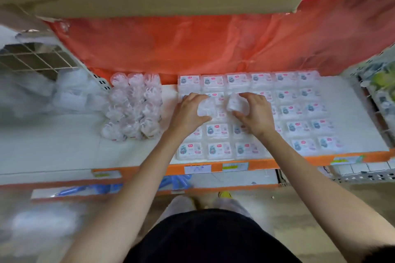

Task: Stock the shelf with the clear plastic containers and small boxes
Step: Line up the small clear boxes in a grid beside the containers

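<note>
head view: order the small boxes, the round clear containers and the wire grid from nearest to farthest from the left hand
1. small boxes, right under the left hand
2. round clear containers, on the shelf to its left
3. wire grid, far left, at the back

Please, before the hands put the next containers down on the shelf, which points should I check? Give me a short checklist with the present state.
1. Grip of left hand on clear container: ok.
2. Grip of right hand on second clear container: ok.
3. Free place below the hands in the grid: cannot tell, the hands hide it.
4. Placed labelled containers lie flat in rows: ok.
5. Round containers stand apart from the grid: ok.
6. Bare shelf left for more stock: ok.
</note>
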`<state>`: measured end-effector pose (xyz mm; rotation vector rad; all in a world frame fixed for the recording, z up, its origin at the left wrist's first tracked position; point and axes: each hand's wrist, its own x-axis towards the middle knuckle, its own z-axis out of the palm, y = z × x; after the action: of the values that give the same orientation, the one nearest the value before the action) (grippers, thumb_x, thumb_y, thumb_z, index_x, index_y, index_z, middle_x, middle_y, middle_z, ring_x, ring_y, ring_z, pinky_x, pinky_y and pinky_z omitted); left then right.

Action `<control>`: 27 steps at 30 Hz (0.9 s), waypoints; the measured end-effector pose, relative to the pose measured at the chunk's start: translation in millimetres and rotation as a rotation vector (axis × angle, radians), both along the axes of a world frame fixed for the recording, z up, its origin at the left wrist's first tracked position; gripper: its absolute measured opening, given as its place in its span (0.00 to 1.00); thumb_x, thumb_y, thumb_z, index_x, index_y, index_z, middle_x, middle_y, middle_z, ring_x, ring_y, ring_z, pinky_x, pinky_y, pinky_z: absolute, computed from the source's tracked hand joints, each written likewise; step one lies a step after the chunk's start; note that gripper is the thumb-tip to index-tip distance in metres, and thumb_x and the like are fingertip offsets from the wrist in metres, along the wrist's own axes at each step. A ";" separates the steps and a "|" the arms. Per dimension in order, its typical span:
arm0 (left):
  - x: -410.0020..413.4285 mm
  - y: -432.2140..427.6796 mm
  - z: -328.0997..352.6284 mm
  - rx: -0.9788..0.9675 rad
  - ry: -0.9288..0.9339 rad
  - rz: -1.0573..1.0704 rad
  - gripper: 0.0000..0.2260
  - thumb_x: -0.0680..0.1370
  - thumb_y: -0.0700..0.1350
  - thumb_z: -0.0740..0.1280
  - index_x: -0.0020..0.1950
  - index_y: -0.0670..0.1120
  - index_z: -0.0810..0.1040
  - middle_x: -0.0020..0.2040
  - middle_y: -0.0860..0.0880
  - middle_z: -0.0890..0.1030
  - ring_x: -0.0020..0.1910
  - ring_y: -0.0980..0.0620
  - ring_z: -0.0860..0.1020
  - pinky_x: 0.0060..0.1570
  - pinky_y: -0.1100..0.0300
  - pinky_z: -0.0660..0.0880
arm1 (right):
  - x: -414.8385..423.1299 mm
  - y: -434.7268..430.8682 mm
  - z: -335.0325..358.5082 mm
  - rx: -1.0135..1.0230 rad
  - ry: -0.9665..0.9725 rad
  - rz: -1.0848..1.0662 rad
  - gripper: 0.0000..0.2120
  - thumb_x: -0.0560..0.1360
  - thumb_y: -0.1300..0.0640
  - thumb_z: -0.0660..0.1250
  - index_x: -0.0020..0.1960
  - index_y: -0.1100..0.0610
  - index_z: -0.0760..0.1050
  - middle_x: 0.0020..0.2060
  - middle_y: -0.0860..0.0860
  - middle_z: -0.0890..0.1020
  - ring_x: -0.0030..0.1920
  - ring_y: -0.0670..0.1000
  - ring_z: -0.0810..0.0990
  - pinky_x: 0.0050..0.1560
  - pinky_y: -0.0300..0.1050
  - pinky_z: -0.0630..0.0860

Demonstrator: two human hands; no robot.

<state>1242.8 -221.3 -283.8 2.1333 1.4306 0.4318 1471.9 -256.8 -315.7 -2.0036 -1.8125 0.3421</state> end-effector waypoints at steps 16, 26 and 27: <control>10.6 -20.1 1.0 0.010 0.023 0.222 0.29 0.72 0.49 0.75 0.71 0.48 0.71 0.68 0.50 0.72 0.68 0.49 0.68 0.64 0.54 0.67 | -8.4 8.4 2.6 0.046 0.201 0.048 0.26 0.73 0.48 0.72 0.67 0.55 0.73 0.71 0.56 0.69 0.71 0.57 0.67 0.68 0.51 0.62; -7.9 -34.2 -2.4 0.080 -0.004 0.228 0.29 0.72 0.47 0.75 0.71 0.48 0.71 0.69 0.52 0.71 0.68 0.51 0.67 0.64 0.56 0.64 | -84.6 -1.9 15.6 -0.273 0.913 -0.085 0.14 0.76 0.52 0.72 0.58 0.55 0.74 0.43 0.54 0.82 0.39 0.51 0.82 0.36 0.42 0.78; -8.3 -33.5 -2.1 0.086 -0.002 0.222 0.29 0.72 0.48 0.75 0.71 0.48 0.71 0.69 0.52 0.71 0.68 0.51 0.67 0.64 0.56 0.64 | -85.8 -2.4 13.4 -0.294 0.981 -0.093 0.13 0.76 0.53 0.71 0.58 0.57 0.75 0.43 0.58 0.83 0.39 0.54 0.82 0.34 0.43 0.78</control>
<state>1234.4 -254.8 -285.9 2.0458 1.6833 0.5879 1386.1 -259.3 -302.3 -1.5934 -1.0670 1.3391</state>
